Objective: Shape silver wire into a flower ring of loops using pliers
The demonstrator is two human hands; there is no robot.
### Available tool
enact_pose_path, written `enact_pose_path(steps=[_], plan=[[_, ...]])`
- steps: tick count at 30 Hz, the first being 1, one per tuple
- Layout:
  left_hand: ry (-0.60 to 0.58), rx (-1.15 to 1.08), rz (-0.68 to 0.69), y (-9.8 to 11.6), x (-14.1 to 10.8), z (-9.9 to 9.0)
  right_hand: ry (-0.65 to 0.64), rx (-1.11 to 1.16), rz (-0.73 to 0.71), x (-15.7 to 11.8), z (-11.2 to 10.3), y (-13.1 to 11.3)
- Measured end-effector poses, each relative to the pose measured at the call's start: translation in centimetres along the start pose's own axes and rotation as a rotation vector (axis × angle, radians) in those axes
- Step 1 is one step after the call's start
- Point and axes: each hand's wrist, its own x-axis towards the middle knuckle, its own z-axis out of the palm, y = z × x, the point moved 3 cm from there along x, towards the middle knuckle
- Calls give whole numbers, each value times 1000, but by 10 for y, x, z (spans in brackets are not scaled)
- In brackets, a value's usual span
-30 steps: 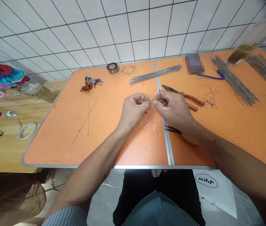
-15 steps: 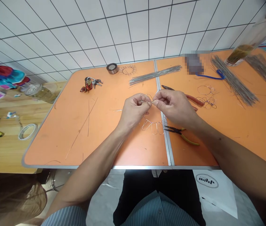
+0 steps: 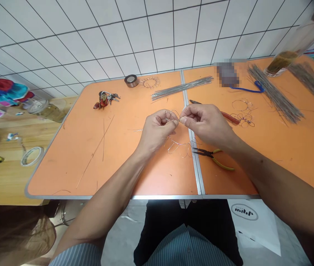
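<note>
Thin wire loop chain (image 3: pixel 179 146) sits mid-frame on orange table (image 3: pixel 90 147); your left hand (image 3: pixel 157 129) & right hand (image 3: pixel 205 123) both pinch its top end. Prob light, springy, bends easily: grip near the twist.

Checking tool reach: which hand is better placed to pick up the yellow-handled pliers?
Probably the right hand: the yellow-handled pliers lie just below its wrist, right of the table seam. The left hand sits farther away. Both pinch the wire piece.

A craft workshop: orange folding table (image 3: pixel 90 155) strewn with wire bundles (image 3: pixel 181 88), pliers (image 3: pixel 213 154), tape rolls (image 3: pixel 131 80), white-tiled floor.
</note>
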Motion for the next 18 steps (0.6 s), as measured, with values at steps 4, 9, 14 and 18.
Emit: enact_pose_path(steps=[4,9,14,18], plan=[[7,-64,-31,-2,1,-1,-21,59,26,1,-1,2],[5,-106,-65,0,2,-1,-12,81,48,2,-2,2],[-6,-115,-61,-2,2,-2,20,98,35,2,0,6],[-19,-101,-36,-4,2,-1,29,84,20,2,3,8]])
